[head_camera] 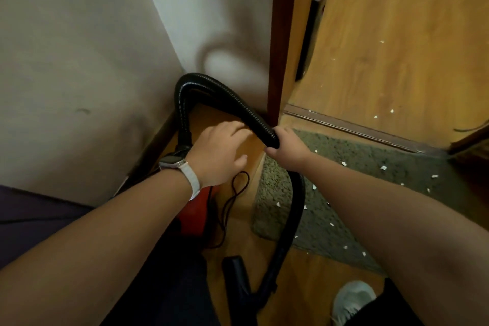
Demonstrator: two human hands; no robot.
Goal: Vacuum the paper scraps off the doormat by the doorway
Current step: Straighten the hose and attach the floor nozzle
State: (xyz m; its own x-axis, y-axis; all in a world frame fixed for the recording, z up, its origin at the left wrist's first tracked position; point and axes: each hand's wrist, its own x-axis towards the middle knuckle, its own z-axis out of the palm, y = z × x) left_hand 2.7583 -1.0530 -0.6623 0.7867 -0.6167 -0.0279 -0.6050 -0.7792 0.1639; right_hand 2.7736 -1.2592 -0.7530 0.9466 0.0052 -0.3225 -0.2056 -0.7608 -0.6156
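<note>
A grey-green doormat (344, 167) lies before the doorway, dotted with several white paper scraps (383, 167). A black ribbed vacuum hose (227, 95) arches up from the red vacuum body (195, 217) in the corner. My right hand (288, 148) is closed around the hose where it meets the black wand (291, 225). The wand runs down to the black floor nozzle (238, 278) on the wood floor near my feet. My left hand (219, 151), with a watch on the wrist, hovers open beside the hose over the floor, holding nothing.
A white wall fills the left; a dark wooden door frame (277, 47) stands just right of the hose. More scraps lie on the wood floor (383, 61) past the metal threshold (344, 124). A thin black cord (235, 193) loops by the vacuum. My shoe (352, 299) is at bottom right.
</note>
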